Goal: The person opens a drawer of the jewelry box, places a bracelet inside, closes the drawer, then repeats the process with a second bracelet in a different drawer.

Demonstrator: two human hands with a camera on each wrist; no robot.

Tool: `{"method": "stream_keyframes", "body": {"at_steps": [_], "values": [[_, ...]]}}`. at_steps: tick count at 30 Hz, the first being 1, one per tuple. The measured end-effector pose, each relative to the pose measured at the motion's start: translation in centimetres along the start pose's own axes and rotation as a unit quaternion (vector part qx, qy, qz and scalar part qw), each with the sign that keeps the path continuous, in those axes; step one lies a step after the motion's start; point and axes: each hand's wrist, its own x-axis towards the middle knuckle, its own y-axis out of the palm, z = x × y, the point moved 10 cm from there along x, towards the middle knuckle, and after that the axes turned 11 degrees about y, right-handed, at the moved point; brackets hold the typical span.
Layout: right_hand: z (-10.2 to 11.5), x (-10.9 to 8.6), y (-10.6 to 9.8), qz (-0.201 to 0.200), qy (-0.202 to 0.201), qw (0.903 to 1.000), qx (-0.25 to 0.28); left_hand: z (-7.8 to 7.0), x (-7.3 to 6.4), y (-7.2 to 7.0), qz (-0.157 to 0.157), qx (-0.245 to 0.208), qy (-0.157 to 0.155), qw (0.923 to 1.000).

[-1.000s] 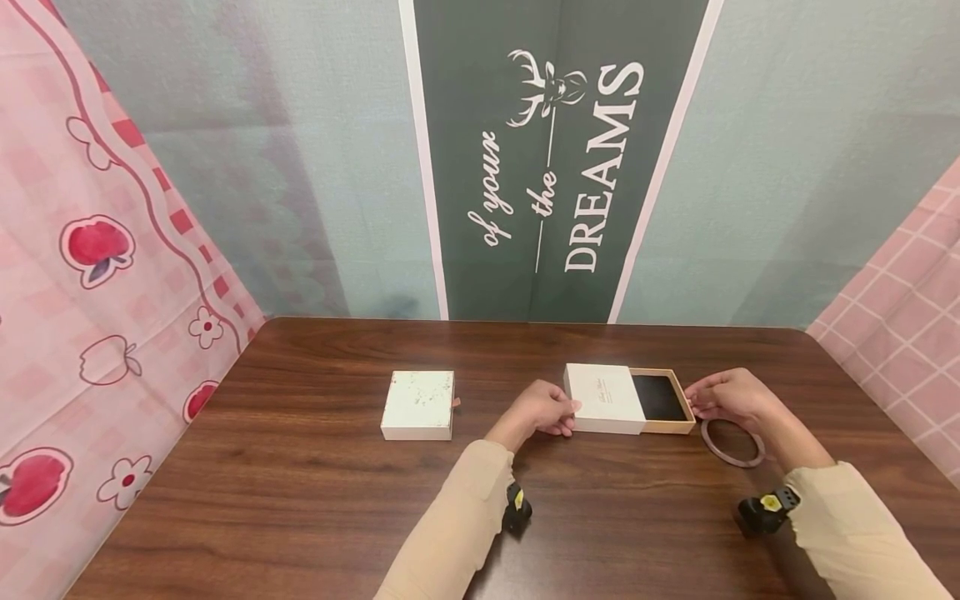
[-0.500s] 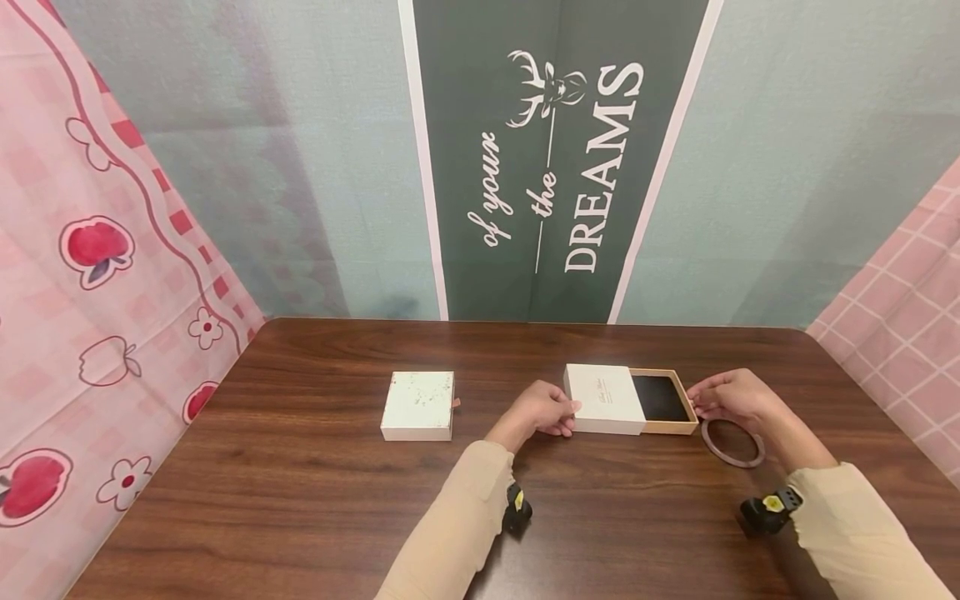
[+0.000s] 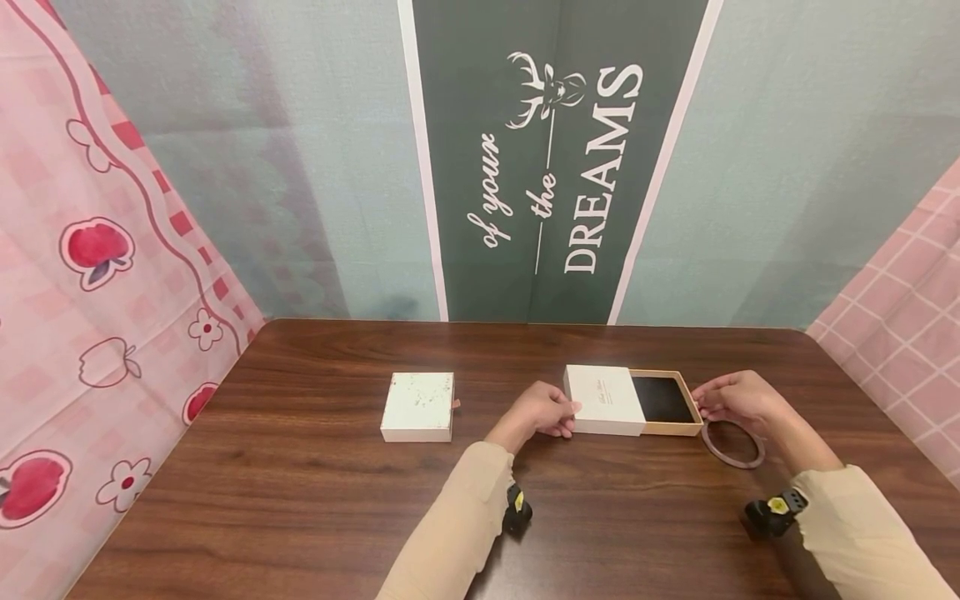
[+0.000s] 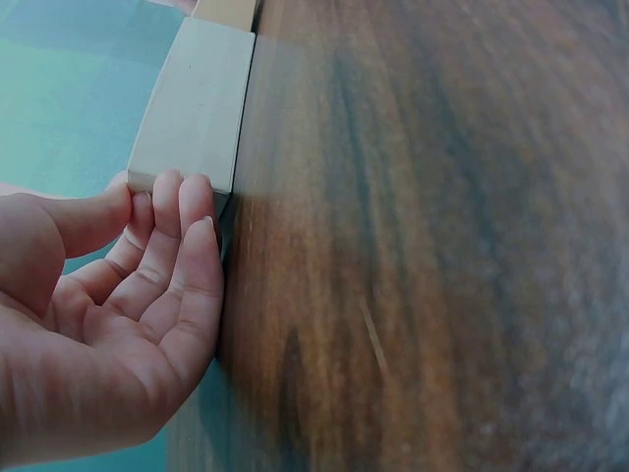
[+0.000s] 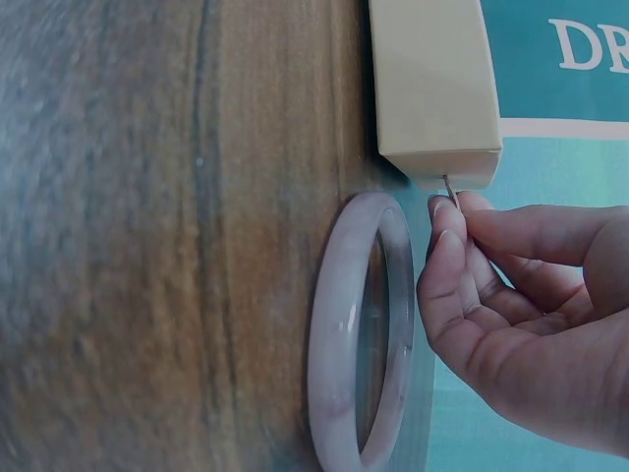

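A white slide-out gift box lies right of centre in the head view: its printed box sleeve (image 3: 603,402) partly covers a tan-edged drawer (image 3: 675,428) with a black lining. At the sleeve's left end, my left hand (image 3: 538,408) holds it with thumb and curled fingertips, as the left wrist view also shows. My right hand (image 3: 742,397) is at the drawer's outer end. There, in the right wrist view, thumb and fingertip pinch a thin ribbon tab (image 5: 450,190). Close below that hand, a pale mauve bangle (image 5: 339,344) rests on the table.
Left of my left hand sits a second white box (image 3: 418,402), speckled on top, with a small pinkish tab on its right side. Everything rests on a brown wooden table (image 3: 300,467). Fabric backdrops (image 3: 345,167) hang behind and at both sides.
The drawer has slid slightly further right out of its sleeve, together with my right hand. My left hand and the sleeve have stayed in place.
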Motion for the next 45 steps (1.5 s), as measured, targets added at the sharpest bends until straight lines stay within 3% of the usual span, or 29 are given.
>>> {"method": "stream_keyframes", "body": {"at_steps": [45], "values": [[-0.87,0.33,-0.37,-0.022,0.005,0.9996,-0.017,0.04,0.00,-0.05,0.001,0.001,0.000,1.0000]]}}
